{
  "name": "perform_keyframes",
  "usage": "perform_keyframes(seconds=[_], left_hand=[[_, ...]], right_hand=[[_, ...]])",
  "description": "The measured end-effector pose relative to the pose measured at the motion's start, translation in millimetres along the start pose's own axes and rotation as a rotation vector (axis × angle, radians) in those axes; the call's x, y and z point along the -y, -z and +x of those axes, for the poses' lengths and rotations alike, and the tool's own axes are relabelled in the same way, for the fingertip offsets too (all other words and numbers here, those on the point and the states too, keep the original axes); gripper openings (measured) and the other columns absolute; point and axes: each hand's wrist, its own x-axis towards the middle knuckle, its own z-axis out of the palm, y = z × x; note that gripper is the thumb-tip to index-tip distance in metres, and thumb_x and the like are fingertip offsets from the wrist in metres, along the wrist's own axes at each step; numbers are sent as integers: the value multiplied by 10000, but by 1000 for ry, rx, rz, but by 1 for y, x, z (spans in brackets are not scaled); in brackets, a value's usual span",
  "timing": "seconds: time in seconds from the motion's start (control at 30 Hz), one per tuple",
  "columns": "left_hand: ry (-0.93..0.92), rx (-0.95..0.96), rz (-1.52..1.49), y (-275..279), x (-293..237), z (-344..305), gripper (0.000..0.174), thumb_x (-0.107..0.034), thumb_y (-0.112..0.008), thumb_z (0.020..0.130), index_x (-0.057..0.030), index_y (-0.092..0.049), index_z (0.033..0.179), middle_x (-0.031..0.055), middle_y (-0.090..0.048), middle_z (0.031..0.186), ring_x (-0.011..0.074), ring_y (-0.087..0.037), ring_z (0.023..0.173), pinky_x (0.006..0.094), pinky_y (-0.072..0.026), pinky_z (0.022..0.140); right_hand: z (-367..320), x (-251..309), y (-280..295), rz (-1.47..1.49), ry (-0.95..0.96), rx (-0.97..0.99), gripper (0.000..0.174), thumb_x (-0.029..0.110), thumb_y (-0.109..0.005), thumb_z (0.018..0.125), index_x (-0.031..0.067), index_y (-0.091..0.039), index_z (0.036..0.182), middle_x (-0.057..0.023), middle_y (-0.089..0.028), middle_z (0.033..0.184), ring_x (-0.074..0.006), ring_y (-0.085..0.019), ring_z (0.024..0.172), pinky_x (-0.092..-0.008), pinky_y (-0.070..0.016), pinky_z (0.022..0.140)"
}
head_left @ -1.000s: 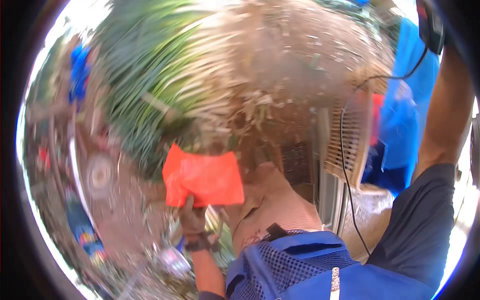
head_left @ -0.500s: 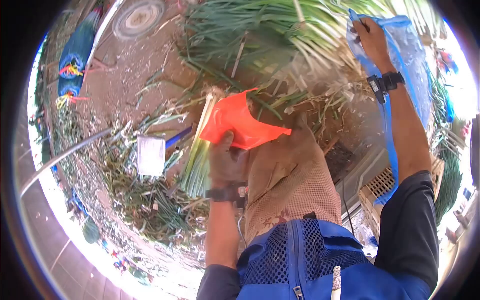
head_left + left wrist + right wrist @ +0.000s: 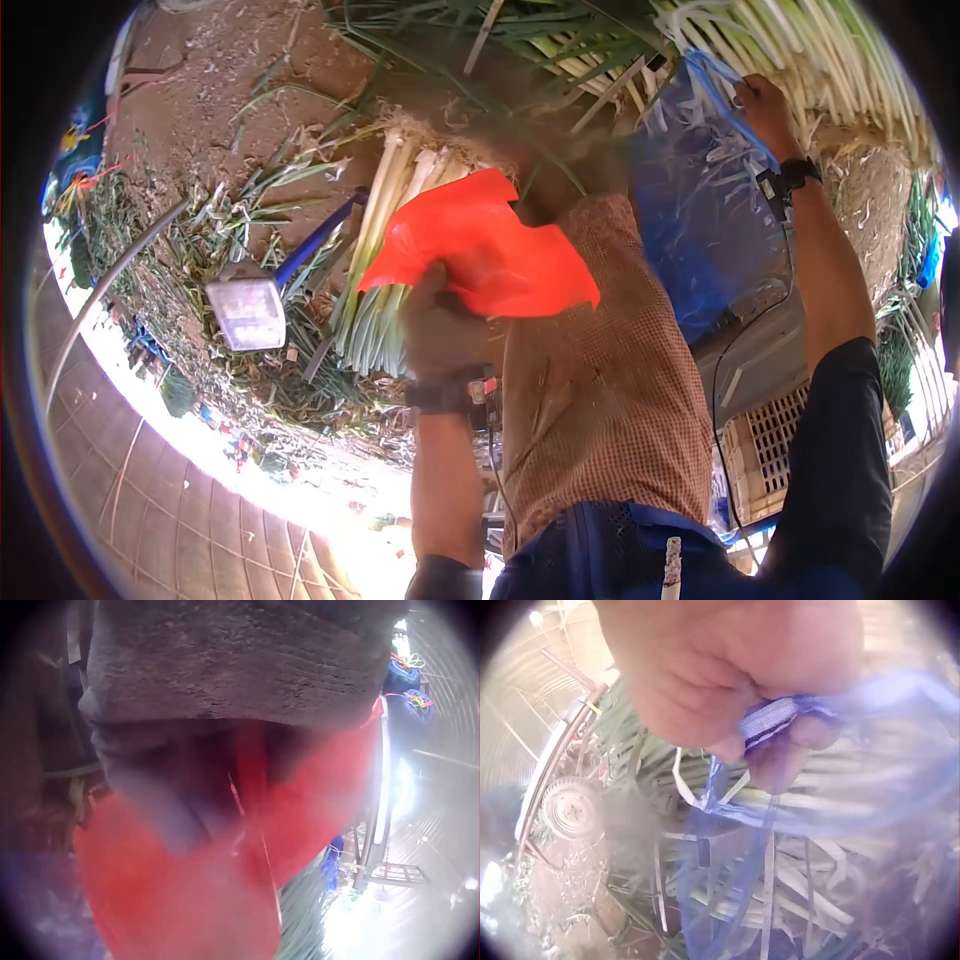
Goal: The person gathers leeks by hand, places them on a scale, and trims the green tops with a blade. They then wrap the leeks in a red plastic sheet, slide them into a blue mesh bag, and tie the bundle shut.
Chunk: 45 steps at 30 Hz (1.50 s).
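In the head view my left hand (image 3: 440,325), in a dark glove, grips a bright orange-red sheet (image 3: 480,245) above my lap. The left wrist view shows gloved fingers (image 3: 165,802) curled on that sheet (image 3: 180,900). My bare right hand (image 3: 768,118) pinches the gathered edge of a translucent blue bag, whose body (image 3: 690,230) hangs down beside my leg. Up close in the right wrist view, the fingers of my right hand (image 3: 742,682) are curled round the blue band (image 3: 769,720). A bundle of green onions (image 3: 385,200) lies behind the sheet.
Long green onions (image 3: 820,60) are piled at the upper right. A pale box-shaped head on a blue handle (image 3: 248,310) stands at the left, near a curved metal bar (image 3: 100,285). A slatted crate (image 3: 765,445) sits at the lower right, with a black cable beside it.
The view has swung round. My right hand has come into view with the blue bag, which now hangs lower, near my leg. The orange-red sheet stays in my left hand and has changed shape.
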Motion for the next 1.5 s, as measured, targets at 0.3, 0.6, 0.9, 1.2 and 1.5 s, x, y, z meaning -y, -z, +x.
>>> perform_keyframes(seconds=[0.3,0.6,0.9,1.2,1.5], left_hand=[[-368,-57,1011,14,39,83,305,-42,-784,828,30,-680,1106,58,-721,1021,145,-669,916,297,-547,811],[-171,-36,935,10,51,109,282,-83,-640,945,34,-659,1200,98,-703,1120,165,-667,997,306,-559,873],[217,-46,719,31,42,135,414,-141,-617,963,40,-540,1327,139,-612,1328,246,-644,1195,413,-557,1011],[-102,112,1188,40,62,136,276,-175,-588,993,-30,-637,1223,115,-691,1125,232,-702,982,394,-586,861],[92,65,872,0,105,159,333,-154,-624,1004,6,-612,1297,64,-664,1223,163,-640,1085,337,-503,969]], right_hand=[[-54,138,-83,300,110,818,613,353,-631,981,17,-490,1473,-155,-615,1382,-242,-618,1235,-352,-490,1025],[-109,118,-167,1056,-351,937,254,275,-696,967,36,-740,1038,-11,-704,940,-94,-642,778,-250,-505,737],[-93,102,-134,929,-267,677,213,182,-612,1004,5,-716,948,-13,-653,868,-92,-585,778,-277,-486,749],[-114,84,-138,955,-174,442,312,307,-637,990,34,-691,847,34,-580,690,-69,-501,631,-266,-422,586],[-134,86,-85,650,-90,163,321,306,-627,992,7,-667,883,-14,-560,629,-81,-505,596,-302,-425,562]])
